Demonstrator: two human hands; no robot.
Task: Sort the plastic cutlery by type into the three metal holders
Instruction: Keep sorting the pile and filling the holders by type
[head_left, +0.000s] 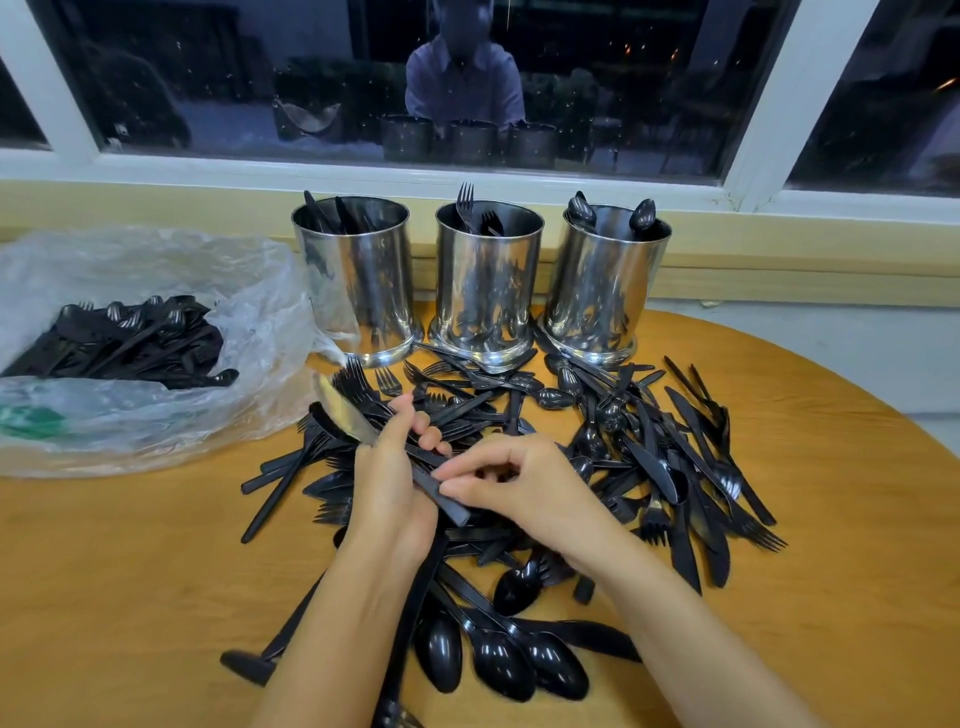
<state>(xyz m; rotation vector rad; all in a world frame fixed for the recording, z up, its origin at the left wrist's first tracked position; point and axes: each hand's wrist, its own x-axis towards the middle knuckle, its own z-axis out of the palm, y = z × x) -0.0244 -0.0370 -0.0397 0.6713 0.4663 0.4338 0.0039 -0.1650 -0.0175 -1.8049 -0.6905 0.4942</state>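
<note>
Left hand (392, 483), right hand (530, 486), fingers (467, 461) curled.

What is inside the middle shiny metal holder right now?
Black plastic forks stand tines-up in the middle shiny metal holder, a few heads clearing the rim. Its wall hides their handles, the exact count and anything lower down.

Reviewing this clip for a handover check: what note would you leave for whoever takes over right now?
Left hand grips a bundle of cutlery, fork tines showing. Right hand pinches the bundle's handle ends.
At the far edge of the table: left holder has knives, middle holder forks, right holder spoons, only a few each.
Done: sorting started. Left: the big mixed pile on the table, plus more cutlery in the plastic bag.
</note>
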